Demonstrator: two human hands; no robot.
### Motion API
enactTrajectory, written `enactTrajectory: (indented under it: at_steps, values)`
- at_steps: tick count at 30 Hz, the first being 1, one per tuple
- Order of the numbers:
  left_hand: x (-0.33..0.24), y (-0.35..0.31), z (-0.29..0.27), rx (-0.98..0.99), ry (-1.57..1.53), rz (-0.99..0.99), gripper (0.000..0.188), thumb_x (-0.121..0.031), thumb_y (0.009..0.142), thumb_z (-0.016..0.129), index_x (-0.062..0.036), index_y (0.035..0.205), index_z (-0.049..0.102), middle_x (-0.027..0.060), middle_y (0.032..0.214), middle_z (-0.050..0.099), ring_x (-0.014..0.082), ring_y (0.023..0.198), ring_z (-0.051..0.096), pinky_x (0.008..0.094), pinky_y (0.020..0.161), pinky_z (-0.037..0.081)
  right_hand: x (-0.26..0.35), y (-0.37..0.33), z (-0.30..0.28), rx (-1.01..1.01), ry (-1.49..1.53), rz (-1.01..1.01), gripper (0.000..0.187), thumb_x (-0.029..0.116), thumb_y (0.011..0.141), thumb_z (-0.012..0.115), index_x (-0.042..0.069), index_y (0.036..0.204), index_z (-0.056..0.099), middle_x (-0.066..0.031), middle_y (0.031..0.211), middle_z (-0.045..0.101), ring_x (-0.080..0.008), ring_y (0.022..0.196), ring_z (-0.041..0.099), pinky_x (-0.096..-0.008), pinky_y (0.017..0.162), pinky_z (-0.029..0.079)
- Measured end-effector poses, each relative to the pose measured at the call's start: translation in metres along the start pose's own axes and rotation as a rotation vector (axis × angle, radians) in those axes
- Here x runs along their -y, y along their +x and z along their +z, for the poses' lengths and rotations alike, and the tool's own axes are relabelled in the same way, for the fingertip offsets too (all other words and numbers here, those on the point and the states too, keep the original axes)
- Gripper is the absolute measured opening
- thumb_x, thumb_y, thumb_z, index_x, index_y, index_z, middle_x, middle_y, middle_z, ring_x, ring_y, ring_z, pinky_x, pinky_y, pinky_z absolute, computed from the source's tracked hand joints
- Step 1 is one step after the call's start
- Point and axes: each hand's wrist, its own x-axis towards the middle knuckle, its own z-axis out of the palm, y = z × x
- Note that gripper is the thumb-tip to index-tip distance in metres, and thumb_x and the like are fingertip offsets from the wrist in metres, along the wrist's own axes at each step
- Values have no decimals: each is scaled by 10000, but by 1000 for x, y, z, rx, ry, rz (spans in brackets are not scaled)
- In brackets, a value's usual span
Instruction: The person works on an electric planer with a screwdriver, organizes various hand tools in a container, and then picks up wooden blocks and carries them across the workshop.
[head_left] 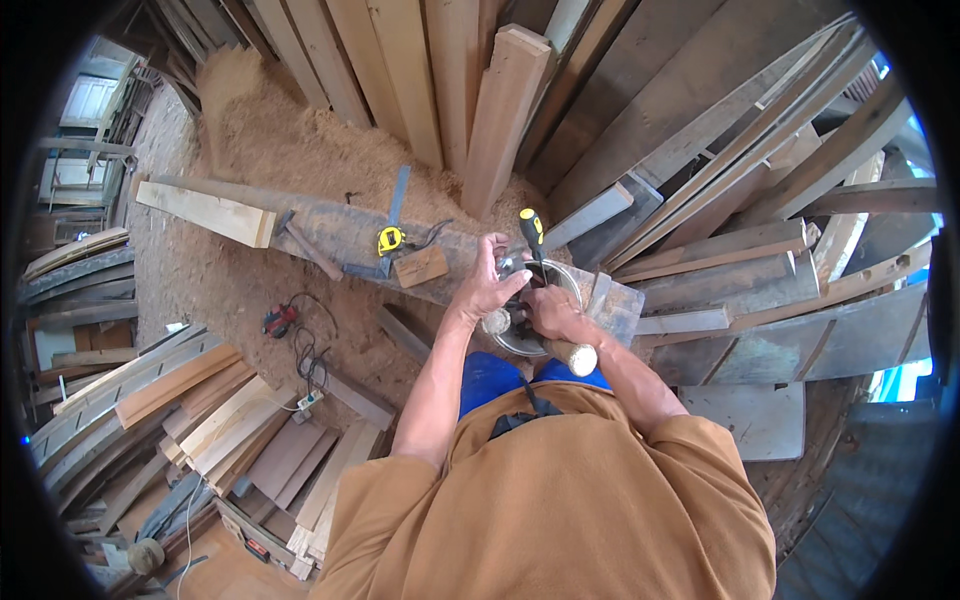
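A round metal pot [572,284] stands in front of me at the near edge of the plank bench. My left hand [485,285] is at its left rim, thumb and fingers curved around a small greyish object [508,264] that I cannot make out clearly. Inside the pot, my right hand [555,312] has its fingers closed; what they hold is hidden. A screwdriver [531,228] with a yellow and black handle sticks up from the pot's far side. A pale round-ended wooden handle [574,357] juts out toward me below my right hand, and another pale round end [496,322] shows under my left.
On the bench lie a yellow tape measure [390,238], a metal square [398,195], a hammer [311,250], a wood block [421,266] and a long timber [205,211]. Tall boards [505,110] lean behind, near sawdust [270,120]. A red corded power tool [280,320] sits on the floor at left.
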Motion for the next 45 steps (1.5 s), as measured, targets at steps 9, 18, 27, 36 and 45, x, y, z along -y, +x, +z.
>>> enactTrajectory:
  at_steps: [9,18,27,36,45]
  values:
    - [-25,-26,-5,-67,89,-82,184,-27,903,626,-34,1086,643,3,983,673,54,861,565,239,781,473,14,-19,-17,-257,136,247,251,154,906,649,56,1137,664,-211,1015,674,-442,989,646,-527,851,506]
    - [-21,-28,-3,-126,277,-81,189,-41,904,644,-31,1092,661,4,930,659,68,798,568,249,731,477,2,-37,-37,-375,470,78,229,123,918,661,36,1130,671,-199,1062,674,-393,996,646,-463,887,502]
    - [-4,-27,-3,-259,453,-38,587,-187,836,756,-27,1350,522,195,1179,661,335,1029,660,425,912,529,18,-47,-77,-386,631,-16,128,14,890,661,27,1014,689,-134,915,675,-287,893,657,-388,826,506]
    - [-13,-35,1,-95,749,-5,638,-229,802,778,-26,1358,539,204,1269,636,396,1222,562,472,1102,387,24,-72,-128,-428,643,-173,95,93,914,678,7,954,669,-83,852,627,-214,834,639,-357,772,495]
    - [-14,-1,17,-120,754,-44,567,-363,791,744,-39,1244,638,194,1271,651,393,1240,543,470,1103,370,33,-84,-141,-475,702,-109,90,84,906,688,21,962,657,-89,876,569,-250,873,565,-380,818,462]
